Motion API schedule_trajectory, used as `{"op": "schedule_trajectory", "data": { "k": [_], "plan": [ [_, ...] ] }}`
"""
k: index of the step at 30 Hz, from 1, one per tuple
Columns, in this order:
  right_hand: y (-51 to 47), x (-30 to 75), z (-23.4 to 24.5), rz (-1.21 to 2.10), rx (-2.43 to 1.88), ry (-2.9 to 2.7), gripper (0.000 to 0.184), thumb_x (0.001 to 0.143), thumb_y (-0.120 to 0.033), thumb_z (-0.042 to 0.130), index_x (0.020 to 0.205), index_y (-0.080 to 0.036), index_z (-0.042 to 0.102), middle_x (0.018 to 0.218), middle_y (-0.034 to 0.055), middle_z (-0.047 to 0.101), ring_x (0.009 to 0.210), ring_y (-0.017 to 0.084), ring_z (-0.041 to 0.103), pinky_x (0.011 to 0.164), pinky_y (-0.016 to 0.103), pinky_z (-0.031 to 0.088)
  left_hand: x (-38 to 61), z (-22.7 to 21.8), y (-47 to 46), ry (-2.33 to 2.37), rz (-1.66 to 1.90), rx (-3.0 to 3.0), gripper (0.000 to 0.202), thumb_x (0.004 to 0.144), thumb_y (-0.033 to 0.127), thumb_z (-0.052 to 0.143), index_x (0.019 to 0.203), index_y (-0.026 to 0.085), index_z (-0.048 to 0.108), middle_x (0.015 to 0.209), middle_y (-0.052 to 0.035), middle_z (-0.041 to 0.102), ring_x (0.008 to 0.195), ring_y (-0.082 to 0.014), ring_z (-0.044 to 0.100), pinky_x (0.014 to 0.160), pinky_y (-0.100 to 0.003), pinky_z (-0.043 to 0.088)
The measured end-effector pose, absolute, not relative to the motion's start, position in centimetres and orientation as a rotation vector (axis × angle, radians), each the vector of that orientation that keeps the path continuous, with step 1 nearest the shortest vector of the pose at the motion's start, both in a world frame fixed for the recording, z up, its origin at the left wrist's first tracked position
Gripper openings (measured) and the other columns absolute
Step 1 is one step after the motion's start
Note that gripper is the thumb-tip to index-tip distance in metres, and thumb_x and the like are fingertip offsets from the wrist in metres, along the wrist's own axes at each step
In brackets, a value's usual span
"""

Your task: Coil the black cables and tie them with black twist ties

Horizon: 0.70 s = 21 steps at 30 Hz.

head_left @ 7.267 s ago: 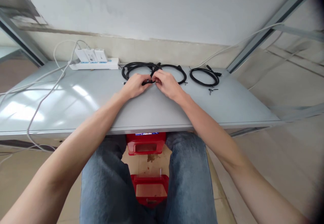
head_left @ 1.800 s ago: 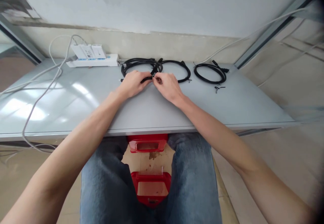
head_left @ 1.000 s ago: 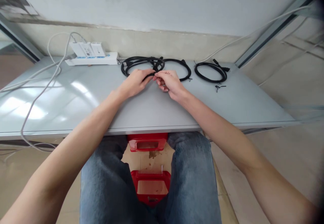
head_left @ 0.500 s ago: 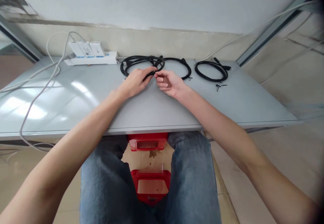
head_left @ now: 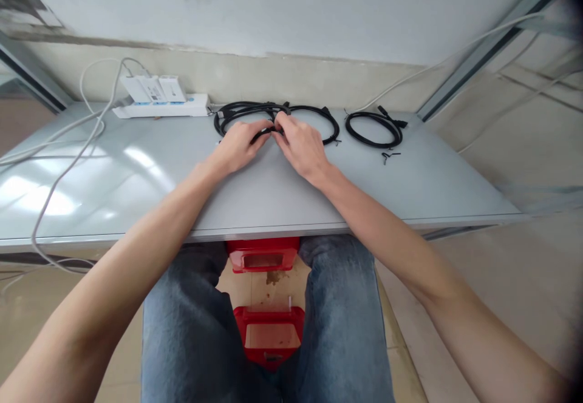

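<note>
A coiled black cable (head_left: 228, 111) lies under and between my hands near the back of the grey table. My left hand (head_left: 241, 145) pinches the near side of this coil between thumb and fingers. Right beside it, my right hand (head_left: 300, 145) is closed on the same coil, its back turned up and the fingertips partly hidden. A second black cable coil (head_left: 334, 125) lies just behind and to the right of my right hand. Farther right rests a third coil (head_left: 371, 143), with a short black twist tie (head_left: 389, 155) in front of it.
A white power strip (head_left: 164, 107) with several white adapters (head_left: 155, 89) stands against the wall at the left. White cords (head_left: 59, 181) run from it over the table's front edge. A red stool (head_left: 264, 254) shows below the table (head_left: 273, 209).
My right hand has turned over from palm partly up to back up and closed over the coil next to my left fingers. The view has shifted slightly.
</note>
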State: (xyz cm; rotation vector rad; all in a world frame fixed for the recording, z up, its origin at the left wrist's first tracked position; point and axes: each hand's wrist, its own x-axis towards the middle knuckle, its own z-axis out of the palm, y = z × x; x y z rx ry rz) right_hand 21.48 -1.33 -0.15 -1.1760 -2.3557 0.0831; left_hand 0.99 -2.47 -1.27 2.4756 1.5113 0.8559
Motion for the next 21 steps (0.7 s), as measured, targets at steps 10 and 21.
{"op": "schedule_trajectory", "data": {
  "k": [10, 21],
  "plan": [
    [-1.5, 21.1, -0.2, 0.005, -1.198, -2.414, 0.037, 0.121, -0.029, 0.035, 0.131, -0.022, 0.069, 0.127, 0.0144, 0.071, 0.108, 0.031, 0.068, 0.084, 0.036, 0.043, 0.7, -1.8, -2.0, 1.464, 0.900, 2.513, 0.042, 0.111, 0.036, 0.046, 0.136, 0.019, 0.076, 0.113, -0.0128, 0.083, 0.111, -0.0318, 0.078, 0.105, -0.042, 0.058],
    [-0.5, 20.6, -1.9, -0.047, -1.161, -2.332, 0.037, 0.119, -0.027, 0.033, 0.125, -0.020, 0.070, 0.114, 0.0143, 0.077, 0.101, 0.030, 0.069, 0.083, 0.037, 0.045, 0.5, -2.7, -1.2, 1.405, 0.971, 2.505, 0.041, 0.108, 0.033, 0.051, 0.137, 0.020, 0.077, 0.114, -0.0118, 0.084, 0.109, -0.0312, 0.079, 0.105, -0.043, 0.060]
  ]
}}
